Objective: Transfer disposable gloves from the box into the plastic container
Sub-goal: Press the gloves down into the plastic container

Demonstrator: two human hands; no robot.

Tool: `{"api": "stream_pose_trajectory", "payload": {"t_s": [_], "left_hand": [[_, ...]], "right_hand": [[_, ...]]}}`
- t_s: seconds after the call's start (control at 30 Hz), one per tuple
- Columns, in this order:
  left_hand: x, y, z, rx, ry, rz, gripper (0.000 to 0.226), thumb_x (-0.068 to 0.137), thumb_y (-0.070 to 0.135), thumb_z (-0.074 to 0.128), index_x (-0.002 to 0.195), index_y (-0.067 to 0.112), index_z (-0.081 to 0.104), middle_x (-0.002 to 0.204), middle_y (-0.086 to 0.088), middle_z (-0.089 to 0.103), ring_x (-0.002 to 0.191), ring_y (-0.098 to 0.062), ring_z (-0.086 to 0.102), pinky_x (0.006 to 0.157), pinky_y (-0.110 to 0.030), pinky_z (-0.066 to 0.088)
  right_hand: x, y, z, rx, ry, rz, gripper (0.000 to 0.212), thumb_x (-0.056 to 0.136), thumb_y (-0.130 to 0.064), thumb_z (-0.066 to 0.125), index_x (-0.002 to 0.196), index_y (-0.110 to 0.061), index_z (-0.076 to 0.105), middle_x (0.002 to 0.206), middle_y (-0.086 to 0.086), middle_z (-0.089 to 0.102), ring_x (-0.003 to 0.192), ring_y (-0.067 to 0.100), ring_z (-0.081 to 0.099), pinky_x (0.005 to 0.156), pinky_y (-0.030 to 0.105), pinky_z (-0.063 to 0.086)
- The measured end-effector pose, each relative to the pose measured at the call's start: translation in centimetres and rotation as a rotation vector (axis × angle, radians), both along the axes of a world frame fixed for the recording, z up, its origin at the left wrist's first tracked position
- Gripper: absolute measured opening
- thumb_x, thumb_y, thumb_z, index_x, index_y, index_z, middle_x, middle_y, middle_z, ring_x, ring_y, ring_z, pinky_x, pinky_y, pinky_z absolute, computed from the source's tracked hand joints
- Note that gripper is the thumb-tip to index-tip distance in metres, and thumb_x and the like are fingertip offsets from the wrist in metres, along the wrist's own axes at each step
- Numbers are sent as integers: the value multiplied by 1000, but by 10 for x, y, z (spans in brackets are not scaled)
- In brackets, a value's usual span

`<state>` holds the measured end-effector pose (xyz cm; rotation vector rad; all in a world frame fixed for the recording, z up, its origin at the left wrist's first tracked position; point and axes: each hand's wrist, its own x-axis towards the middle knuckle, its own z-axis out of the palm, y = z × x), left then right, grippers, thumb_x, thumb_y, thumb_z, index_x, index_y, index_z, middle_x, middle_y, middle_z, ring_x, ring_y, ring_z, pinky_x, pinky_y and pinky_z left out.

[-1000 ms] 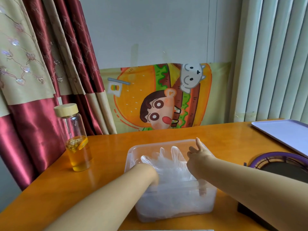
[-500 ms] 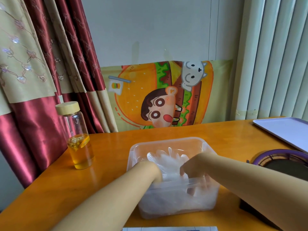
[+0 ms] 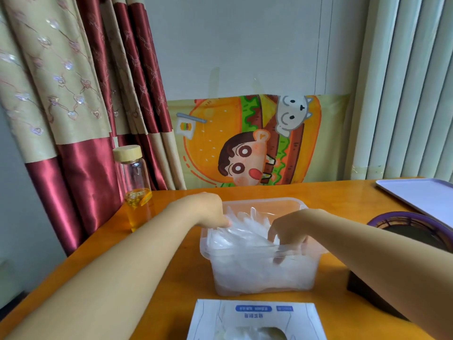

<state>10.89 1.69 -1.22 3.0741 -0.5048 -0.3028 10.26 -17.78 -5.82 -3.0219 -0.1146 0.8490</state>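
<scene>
**Head view.** The plastic container (image 3: 264, 199) stood mid-table (image 3: 343, 200), packed with clear gloves (image 3: 245, 236). The left hand (image 3: 208, 209) lay over its left rim, fingertips on the pile; whether they gripped could not be told. The right hand (image 3: 290, 229) dug curled fingers (image 3: 297, 242) into the gloves, grasping them against the near wall. The glove box (image 3: 255, 315) lay just in front; a bottle (image 3: 136, 192) stood left.

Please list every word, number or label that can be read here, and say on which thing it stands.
Glove box: two blue labels and one row of blue characters, upside down to the camera, too blurred to read.
Cartoon poster: pictures only, no words.
Nothing else bears text.
</scene>
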Motion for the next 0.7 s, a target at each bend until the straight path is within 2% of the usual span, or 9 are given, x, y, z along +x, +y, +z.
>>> {"api": "stream_pose_trajectory", "payload": {"t_s": [0.07, 0.13, 0.23, 0.3, 0.37, 0.43, 0.53, 0.6, 0.7], "left_hand": [[-1, 13, -2, -94, -16, 34, 42, 90, 47, 56, 82, 7, 68, 83, 1, 57, 70, -19, 52, 64, -31, 45], [-6, 25, -2, -156, -39, 80, 40, 88, 48, 60, 95, 10, 71, 97, 1, 65, 84, -18, 60, 75, -32, 51], [-17, 37, 0, -211, -73, 132, 35, 90, 45, 59, 97, 12, 67, 96, -2, 55, 89, -16, 56, 80, -30, 49], [-27, 43, 2, -255, -108, 151, 36, 92, 41, 58, 107, 10, 68, 99, -2, 54, 91, -16, 55, 84, -31, 50], [-35, 48, 3, -315, -151, 165, 37, 93, 39, 58, 118, 12, 63, 112, -4, 59, 101, -16, 57, 88, -31, 48], [-46, 53, 1, -406, -194, 167, 37, 92, 38, 59, 123, 17, 58, 119, -1, 60, 100, -15, 59, 82, -27, 49], [-68, 58, -9, -548, -258, 115, 24, 93, 39, 58, 114, 27, 56, 100, 9, 58, 77, -4, 56, 58, -18, 41], [-83, 61, -18, -587, -258, 39, 20, 91, 40, 59, 109, 31, 57, 94, 13, 57, 75, -3, 55, 56, -17, 38], [-103, 64, -34, -543, -84, -89, 21, 88, 41, 64, 108, 37, 60, 97, 16, 61, 85, -6, 60, 65, -19, 48]], "right_hand": [[-6, 1, 6, 6, -54, 38, 69, 79, -50, 70, 136, -18, 47, 120, 8, 60, 89, 21, 65, 76, 27, 57], [-12, 1, 13, 44, -91, 56, 58, 85, -44, 65, 134, -16, 50, 117, 10, 63, 87, 22, 67, 72, 25, 57], [-20, 3, 25, 84, -156, 95, 45, 91, -32, 61, 132, -13, 55, 116, 9, 65, 87, 20, 67, 73, 25, 57], [-28, 6, 32, 100, -227, 142, 39, 93, -26, 58, 130, -15, 57, 116, 5, 66, 90, 18, 68, 77, 26, 56], [-39, 11, 42, 117, -323, 203, 33, 95, -22, 54, 128, -17, 60, 121, -1, 65, 100, 16, 66, 90, 27, 51], [-53, 17, 50, 172, -453, 277, 30, 96, -19, 52, 124, -18, 63, 123, -6, 64, 106, 9, 62, 93, 19, 42], [-80, 27, 56, 303, -647, 365, 26, 95, -20, 55, 118, -22, 66, 115, -12, 66, 83, -9, 55, 72, -1, 37], [-100, 33, 55, 361, -693, 424, 22, 93, -23, 58, 113, -24, 68, 104, -18, 65, 70, -14, 50, 64, -3, 37], [-128, 38, 38, 308, -574, 507, 19, 92, -28, 59, 107, -32, 69, 101, -21, 64, 76, -6, 57, 65, 3, 41]]}}
